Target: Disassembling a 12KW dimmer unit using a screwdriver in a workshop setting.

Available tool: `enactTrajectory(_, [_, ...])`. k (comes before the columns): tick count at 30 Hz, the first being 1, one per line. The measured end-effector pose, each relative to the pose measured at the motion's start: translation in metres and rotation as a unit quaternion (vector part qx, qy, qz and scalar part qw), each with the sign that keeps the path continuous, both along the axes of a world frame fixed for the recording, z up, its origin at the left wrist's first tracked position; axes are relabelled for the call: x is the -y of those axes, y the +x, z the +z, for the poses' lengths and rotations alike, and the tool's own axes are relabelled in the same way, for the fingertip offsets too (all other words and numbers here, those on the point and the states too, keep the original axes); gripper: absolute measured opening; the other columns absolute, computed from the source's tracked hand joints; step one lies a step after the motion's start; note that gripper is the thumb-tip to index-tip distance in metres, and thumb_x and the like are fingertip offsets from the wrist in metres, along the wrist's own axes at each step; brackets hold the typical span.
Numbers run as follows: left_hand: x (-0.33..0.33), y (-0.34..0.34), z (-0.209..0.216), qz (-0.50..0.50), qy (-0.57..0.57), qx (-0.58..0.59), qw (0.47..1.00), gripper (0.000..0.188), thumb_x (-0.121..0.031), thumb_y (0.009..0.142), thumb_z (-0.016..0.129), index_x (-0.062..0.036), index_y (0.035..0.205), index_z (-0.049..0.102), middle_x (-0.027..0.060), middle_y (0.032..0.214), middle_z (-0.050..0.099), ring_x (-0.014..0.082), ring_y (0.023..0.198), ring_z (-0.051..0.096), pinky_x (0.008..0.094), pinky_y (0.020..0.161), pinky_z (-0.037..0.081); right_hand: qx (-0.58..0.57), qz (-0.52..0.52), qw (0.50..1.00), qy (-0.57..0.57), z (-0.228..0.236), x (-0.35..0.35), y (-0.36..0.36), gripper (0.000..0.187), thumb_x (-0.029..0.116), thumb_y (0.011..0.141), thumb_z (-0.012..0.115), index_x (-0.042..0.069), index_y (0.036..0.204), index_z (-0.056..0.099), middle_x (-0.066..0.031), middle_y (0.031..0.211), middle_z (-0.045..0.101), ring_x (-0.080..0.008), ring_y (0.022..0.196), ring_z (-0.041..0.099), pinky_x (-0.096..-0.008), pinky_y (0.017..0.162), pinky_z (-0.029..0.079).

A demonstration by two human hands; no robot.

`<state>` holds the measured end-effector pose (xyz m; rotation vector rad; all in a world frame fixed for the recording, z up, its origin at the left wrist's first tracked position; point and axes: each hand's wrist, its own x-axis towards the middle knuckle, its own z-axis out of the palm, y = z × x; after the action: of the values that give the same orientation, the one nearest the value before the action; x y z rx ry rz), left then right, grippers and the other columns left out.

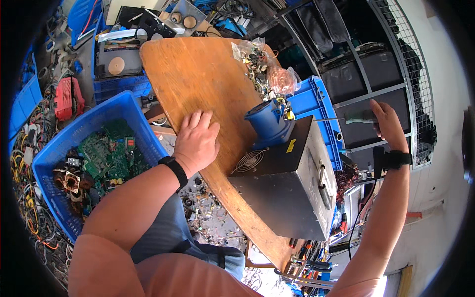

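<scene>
My right hand [389,123] is closed around the green handle of a screwdriver [360,117]. Its thin shaft points left, toward the far top corner of a black and grey metal box [269,203]. Whether the tip touches anything I cannot tell. The box stands on the wooden table [198,74], with a metal handle [322,184] on its right face. On its top is a large blue industrial socket [269,123], with a round wire grille [250,160] beside it. My left hand [198,141] rests palm down on the table's left edge, fingers stretched out and holding nothing.
Left of the table stands a blue crate [99,227] of green circuit boards. A bag of copper wire [282,80] and loose parts lie at the table's far right, beside another blue crate [316,104]. Hand tools [311,257] lie at the near end. Cables cover the left floor.
</scene>
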<state>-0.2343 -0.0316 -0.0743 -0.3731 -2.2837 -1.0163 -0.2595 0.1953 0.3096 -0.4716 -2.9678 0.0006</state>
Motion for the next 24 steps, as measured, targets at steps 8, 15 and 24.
enactTrajectory(8, [-0.001, 0.0, -0.002, -0.001, -0.003, 0.007, 1.0, 0.018, -0.012, 0.069, 0.064, -0.003, 0.085, 0.06, 0.016, 0.112, 0.053, 0.0339, 0.109, 0.047, 0.0445, 0.094, 0.038, -0.069, 0.098, 0.993, -0.002, -0.015, 0.009, 0.007, 0.042, 0.032, 0.087, 0.063, -0.001, 0.113, 0.057, -0.0024, 0.072, 0.055, -0.0097, 0.058, 0.051, -0.0234, 0.047, 0.039])
enactTrajectory(15, [-0.003, 0.0, 0.0, 0.003, -0.006, -0.008, 1.0, 0.019, -0.011, 0.069, 0.064, -0.0028, 0.085, 0.06, 0.0161, 0.112, 0.052, 0.0342, 0.11, 0.047, 0.0445, 0.094, 0.038, -0.083, 0.18, 0.98, -0.015, -0.017, 0.011, 0.018, 0.045, 0.04, 0.087, 0.064, 0.001, 0.11, 0.061, -0.0026, 0.069, 0.055, -0.0111, 0.059, 0.051, -0.0259, 0.048, 0.04])
enactTrajectory(24, [-0.002, 0.0, 0.0, -0.003, -0.018, 0.013, 1.0, 0.019, -0.012, 0.069, 0.064, -0.0027, 0.085, 0.06, 0.0166, 0.114, 0.051, 0.0346, 0.111, 0.046, 0.0447, 0.095, 0.038, -0.085, 0.052, 0.994, 0.04, -0.012, 0.01, 0.002, 0.043, 0.04, 0.089, 0.061, -0.001, 0.102, 0.063, -0.002, 0.063, 0.053, -0.0113, 0.051, 0.051, -0.0241, 0.046, 0.038])
